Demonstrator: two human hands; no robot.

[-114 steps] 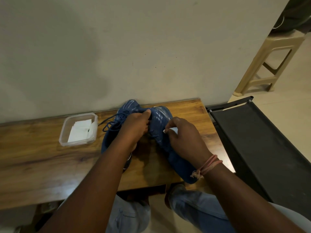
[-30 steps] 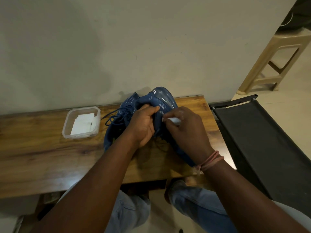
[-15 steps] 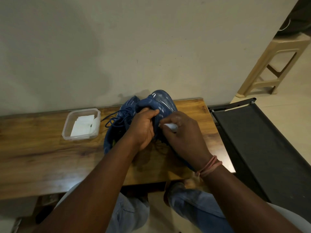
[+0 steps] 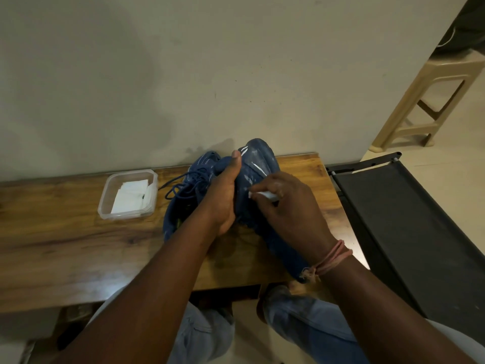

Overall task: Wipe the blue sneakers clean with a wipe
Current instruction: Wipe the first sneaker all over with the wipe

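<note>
The left hand (image 4: pixel 223 198) is gripping the tilted blue sneaker (image 4: pixel 258 164) while right hand (image 4: pixel 286 206) fingers are pinching a wipe (image 4: pixel 263 194) against it; wiping in hand, next likely needing firm strokes.

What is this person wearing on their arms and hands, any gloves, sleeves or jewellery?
No gloves and no sleeves show: both forearms are bare right down to the hands. The left hand wears nothing that can be seen. The right hand has a pinkish thread band wound several times round its wrist, with a frayed knot hanging off it. No rings or watch are visible.
</note>
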